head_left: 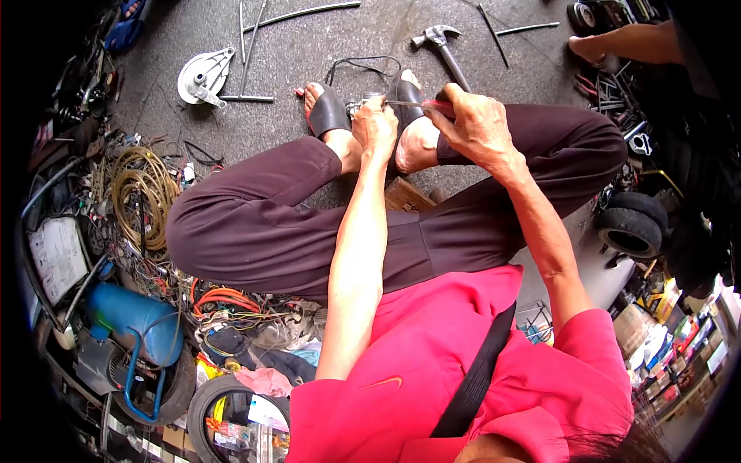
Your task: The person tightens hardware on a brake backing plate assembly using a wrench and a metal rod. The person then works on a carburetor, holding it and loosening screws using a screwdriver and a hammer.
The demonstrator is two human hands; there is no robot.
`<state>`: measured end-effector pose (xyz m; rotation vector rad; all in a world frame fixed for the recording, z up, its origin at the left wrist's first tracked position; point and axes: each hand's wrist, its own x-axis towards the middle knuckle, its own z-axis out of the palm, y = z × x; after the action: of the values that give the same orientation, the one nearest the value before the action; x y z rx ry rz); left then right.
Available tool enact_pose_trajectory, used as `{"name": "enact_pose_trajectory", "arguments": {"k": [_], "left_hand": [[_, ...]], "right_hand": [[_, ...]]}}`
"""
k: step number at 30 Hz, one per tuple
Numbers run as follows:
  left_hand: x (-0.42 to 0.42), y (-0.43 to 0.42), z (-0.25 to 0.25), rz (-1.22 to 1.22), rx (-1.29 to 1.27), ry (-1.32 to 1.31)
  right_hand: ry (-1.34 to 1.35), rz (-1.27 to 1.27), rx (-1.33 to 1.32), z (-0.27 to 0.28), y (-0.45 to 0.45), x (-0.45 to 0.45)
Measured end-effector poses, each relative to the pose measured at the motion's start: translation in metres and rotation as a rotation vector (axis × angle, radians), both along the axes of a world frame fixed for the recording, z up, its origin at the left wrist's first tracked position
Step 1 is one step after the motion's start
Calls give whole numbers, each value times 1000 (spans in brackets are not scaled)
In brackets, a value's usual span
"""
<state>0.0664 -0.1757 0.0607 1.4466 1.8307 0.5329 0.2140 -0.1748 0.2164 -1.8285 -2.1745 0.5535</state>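
Observation:
My right hand point(480, 127) is closed around the red handle of a screwdriver point(441, 106). Its thin shaft points left, with the tip at a small silvery metal part point(372, 97). That part sits in the closed fingers of my left hand point(376, 127), which hide much of it, so I cannot tell its exact kind. Both hands are between my sandalled feet, low over the ground. A black cable point(363, 59) loops on the ground just beyond them. To the upper right of my hands lies a claw hammer point(441, 45).
A round brake plate point(199, 77) and several T-handle wrenches point(248, 99) lie on the ground point(309, 46). Coiled hose point(127, 197), a blue compressor tank point(139, 320) and heaped parts fill the left. Tyres point(631, 230) stand right; another person's leg point(633, 45) reaches in.

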Motion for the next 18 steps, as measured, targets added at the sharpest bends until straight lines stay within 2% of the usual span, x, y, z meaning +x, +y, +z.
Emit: {"name": "enact_pose_trajectory", "arguments": {"k": [10, 15, 17, 18], "left_hand": [[4, -4, -4, -20, -92, -64], [4, -2, -14, 25, -128, -174], [-3, -2, -17, -75, -121, -240], [-4, -2, -2, -146, -36, -182]], "right_hand": [[-15, -62, -87, -3, 3, 11], [-49, 47, -52, -5, 7, -20], [-35, 107, -57, -2, 13, -40], [-68, 89, -9, -5, 17, -49]]}}
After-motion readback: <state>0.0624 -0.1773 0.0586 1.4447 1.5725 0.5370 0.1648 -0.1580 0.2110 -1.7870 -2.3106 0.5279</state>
